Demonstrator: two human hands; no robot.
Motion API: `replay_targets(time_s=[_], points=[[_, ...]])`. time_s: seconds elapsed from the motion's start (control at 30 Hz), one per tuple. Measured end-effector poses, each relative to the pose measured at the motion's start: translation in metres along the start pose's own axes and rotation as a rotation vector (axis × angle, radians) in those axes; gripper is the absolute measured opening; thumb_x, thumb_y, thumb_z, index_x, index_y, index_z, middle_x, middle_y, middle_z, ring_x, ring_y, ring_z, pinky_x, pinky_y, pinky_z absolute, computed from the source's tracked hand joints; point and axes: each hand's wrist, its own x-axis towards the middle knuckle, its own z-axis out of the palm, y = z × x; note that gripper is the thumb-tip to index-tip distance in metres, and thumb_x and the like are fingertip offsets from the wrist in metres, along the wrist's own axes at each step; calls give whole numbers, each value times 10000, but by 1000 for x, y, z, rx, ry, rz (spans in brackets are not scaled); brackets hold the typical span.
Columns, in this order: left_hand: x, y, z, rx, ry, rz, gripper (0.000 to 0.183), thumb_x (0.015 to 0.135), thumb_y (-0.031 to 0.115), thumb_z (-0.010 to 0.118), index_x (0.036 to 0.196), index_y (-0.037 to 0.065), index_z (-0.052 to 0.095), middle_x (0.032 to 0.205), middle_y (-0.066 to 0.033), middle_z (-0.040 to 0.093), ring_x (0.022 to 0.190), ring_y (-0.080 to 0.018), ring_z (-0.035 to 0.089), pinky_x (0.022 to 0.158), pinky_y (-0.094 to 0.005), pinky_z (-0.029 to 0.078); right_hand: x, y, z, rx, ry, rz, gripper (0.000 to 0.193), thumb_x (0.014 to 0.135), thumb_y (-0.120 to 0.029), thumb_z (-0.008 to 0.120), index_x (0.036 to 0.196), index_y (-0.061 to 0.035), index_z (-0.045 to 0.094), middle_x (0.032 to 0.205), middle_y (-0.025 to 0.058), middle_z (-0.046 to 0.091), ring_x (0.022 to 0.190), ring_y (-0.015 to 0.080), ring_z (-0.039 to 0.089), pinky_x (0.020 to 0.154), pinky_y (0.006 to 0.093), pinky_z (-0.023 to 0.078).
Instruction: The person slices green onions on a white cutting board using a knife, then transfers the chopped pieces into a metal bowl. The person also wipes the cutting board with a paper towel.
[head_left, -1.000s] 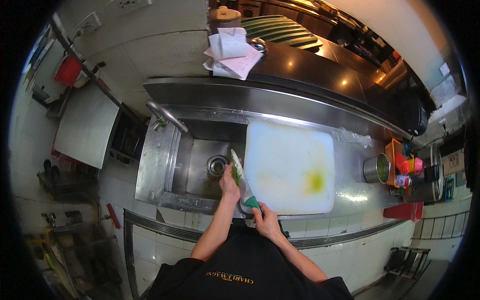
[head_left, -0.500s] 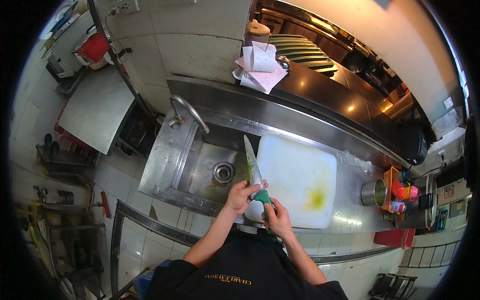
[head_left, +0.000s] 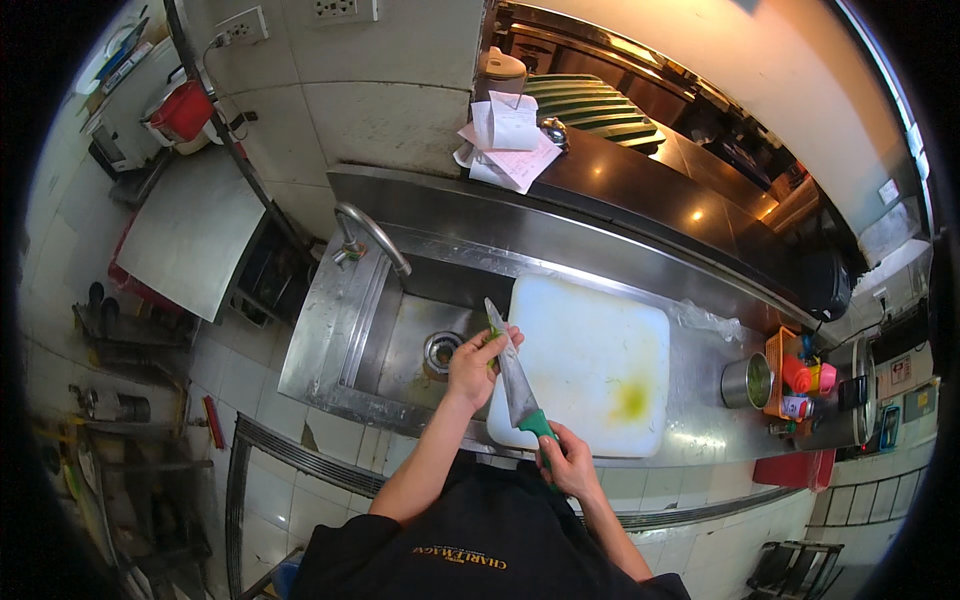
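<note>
A kitchen knife (head_left: 517, 390) with a green handle points away from me and slightly left, its tip over the edge of the sink (head_left: 405, 325). My right hand (head_left: 568, 461) is wrapped round the handle at the counter's near edge. Farther up, the fingers of my left hand (head_left: 474, 369) close on the blade not far from its tip. Green bits cling to the blade and show at the left fingertips. Beneath and right of the knife lies a white cutting board (head_left: 585, 335), with a yellow-green stain on its right part.
A curved faucet (head_left: 375, 235) rises at the sink's back left corner. On the right of the counter stand a metal pot (head_left: 745, 384) and an orange basket (head_left: 780, 365) with containers. Crumpled clear plastic (head_left: 708, 320) lies behind the board. Paper slips (head_left: 512, 140) sit on the ledge.
My left hand has slid along the blade from near the handle toward the tip. The right hand and knife handle have shifted slightly right and nearer to me. Less green shows on the blade.
</note>
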Motion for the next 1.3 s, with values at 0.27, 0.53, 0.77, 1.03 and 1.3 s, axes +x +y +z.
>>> replay_targets(time_s=[0.27,0.53,0.77,1.03,1.3], points=[[17,20,-5,-12,39,95,247,967,71,640,1206,11,632,1166,-118,702,1135,-232,667,932,-320,548,-32,16,-28,-94,-40,-31,289,1016,-173,599,1266,-28,614,701,-4,594,515,60,484,460,241,380],[-105,87,-79,105,128,474,283,935,5,614,1219,16,611,1143,-137,690,1008,-224,680,818,-325,568,-21,48,-105,-123,73,96,271,1015,-154,560,1260,-46,596,664,1,551,481,81,487,398,246,385],[-424,120,-218,-327,979,1192,246,965,288,529,778,128,546,725,-27,541,633,-123,501,540,-256,390,51,33,-155,-370,105,-18,260,1046,-346,532,1091,-93,567,665,19,523,403,98,444,365,253,353],[-652,-5,-359,79,2359,819,407,989,407,480,978,12,582,940,-120,571,814,-249,520,700,-353,389,60,-13,-173,-411,345,-74,273,999,-320,601,1119,-83,659,653,28,540,414,106,391,351,271,279],[-698,-163,-441,85,2301,-176,685,933,566,539,1290,-13,627,1235,-229,660,1173,-430,601,1034,-475,430,38,17,-224,-408,513,-119,352,1015,-303,576,1300,-98,596,795,73,618,493,153,510,406,275,394]])
